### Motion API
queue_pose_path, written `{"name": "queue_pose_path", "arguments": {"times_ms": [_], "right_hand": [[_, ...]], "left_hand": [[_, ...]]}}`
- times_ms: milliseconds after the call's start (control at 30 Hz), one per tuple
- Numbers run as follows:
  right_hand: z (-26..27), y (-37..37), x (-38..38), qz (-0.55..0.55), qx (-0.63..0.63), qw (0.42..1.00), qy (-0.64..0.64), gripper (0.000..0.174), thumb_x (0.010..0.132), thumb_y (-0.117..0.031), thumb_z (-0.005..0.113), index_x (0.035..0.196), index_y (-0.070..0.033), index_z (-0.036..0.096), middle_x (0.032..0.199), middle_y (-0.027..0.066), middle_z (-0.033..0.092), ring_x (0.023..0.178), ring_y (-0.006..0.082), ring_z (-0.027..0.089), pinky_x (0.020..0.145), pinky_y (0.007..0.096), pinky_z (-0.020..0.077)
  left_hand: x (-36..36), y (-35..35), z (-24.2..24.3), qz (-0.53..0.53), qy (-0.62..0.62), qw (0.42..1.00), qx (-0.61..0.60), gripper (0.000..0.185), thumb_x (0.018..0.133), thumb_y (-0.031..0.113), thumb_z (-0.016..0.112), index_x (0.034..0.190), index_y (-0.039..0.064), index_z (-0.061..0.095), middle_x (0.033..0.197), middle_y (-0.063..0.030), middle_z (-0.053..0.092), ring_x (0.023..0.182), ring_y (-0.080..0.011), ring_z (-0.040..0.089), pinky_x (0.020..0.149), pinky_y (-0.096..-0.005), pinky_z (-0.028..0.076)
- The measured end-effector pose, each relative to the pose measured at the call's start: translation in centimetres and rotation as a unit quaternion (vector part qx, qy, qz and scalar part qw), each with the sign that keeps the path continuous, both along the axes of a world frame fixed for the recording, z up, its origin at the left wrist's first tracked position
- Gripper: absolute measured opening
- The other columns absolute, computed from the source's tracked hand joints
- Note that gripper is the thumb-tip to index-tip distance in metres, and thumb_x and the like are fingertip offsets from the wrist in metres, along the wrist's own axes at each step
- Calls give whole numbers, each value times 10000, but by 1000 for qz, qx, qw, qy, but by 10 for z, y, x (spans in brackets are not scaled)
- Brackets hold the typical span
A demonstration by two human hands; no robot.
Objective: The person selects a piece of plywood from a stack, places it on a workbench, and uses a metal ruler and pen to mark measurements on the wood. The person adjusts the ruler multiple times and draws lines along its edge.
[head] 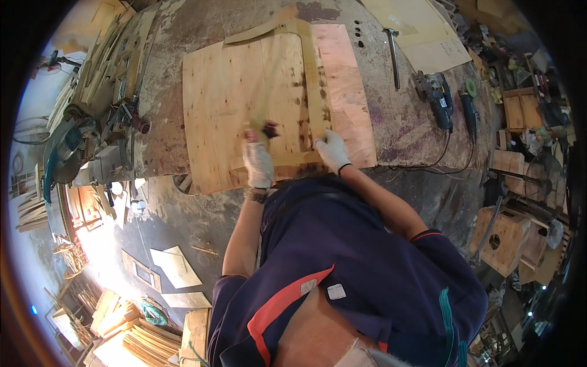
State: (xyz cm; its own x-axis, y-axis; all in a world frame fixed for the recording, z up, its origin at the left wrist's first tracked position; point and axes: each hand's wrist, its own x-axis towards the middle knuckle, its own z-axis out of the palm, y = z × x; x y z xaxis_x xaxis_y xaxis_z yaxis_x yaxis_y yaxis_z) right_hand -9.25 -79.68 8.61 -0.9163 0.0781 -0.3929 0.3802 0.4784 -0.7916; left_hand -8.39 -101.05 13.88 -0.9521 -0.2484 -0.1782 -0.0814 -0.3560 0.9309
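Note:
A pale plywood panel (224,105) lies on the worktable in front of me. On it are a straight, dark-stained wooden strip (315,78), a crosswise strip (293,159) near the front edge and a curved wooden piece (259,33) at the far edge. My left hand (257,160), in a white knit glove, grips a motion-blurred dark red and yellowish tool (269,129), apparently a tape measure; a faint band runs away from it. My right hand (334,149), also gloved, has curled fingers touching the straight strip's near end; its grip is unclear.
A pinkish plywood sheet (346,91) lies under the right side. Farther right are a hammer (393,57), a corded blue power tool (439,101) and an angle grinder (468,108). A saw with a toothed blade (64,158) stands left. Wood pieces (176,266) lie on the floor.

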Motion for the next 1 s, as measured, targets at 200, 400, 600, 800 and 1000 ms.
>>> {"name": "queue_pose_path", "arguments": {"times_ms": [200,400,600,800,1000], "right_hand": [[-15,75,-2,-62,-128,987,68,258,997,-158,636,1153,44,671,987,98,726,872,150,643,811,326,521],[-32,143,21,-143,-110,983,24,273,972,-147,690,1158,53,687,986,82,726,856,137,641,782,306,517],[-69,164,30,-157,-16,987,6,318,931,-169,728,1151,60,709,991,101,742,871,164,667,794,305,520],[-66,174,38,-123,107,985,52,335,883,-229,752,1055,58,740,857,124,737,798,161,672,761,337,528],[-59,186,30,-120,11,990,-68,311,848,-257,803,972,24,756,786,77,696,754,142,627,719,344,507]], "left_hand": [[2,-105,7,230,67,953,184,670,1067,640,395,1240,40,637,1118,-89,678,952,-217,624,860,-360,529],[59,-181,-61,258,67,949,166,552,1097,515,421,1356,50,568,1242,-117,644,1035,-259,621,944,-415,529],[110,-233,-137,305,-127,939,100,348,1062,268,551,1323,39,578,1260,-119,640,1054,-279,651,884,-428,570],[122,-250,-143,251,-180,939,-148,282,970,54,661,1243,-6,622,1146,-102,692,984,-201,667,824,-337,572],[131,-265,-132,145,-191,905,-351,326,958,38,675,1277,-30,661,1181,-111,712,1000,-158,651,858,-301,533]]}}
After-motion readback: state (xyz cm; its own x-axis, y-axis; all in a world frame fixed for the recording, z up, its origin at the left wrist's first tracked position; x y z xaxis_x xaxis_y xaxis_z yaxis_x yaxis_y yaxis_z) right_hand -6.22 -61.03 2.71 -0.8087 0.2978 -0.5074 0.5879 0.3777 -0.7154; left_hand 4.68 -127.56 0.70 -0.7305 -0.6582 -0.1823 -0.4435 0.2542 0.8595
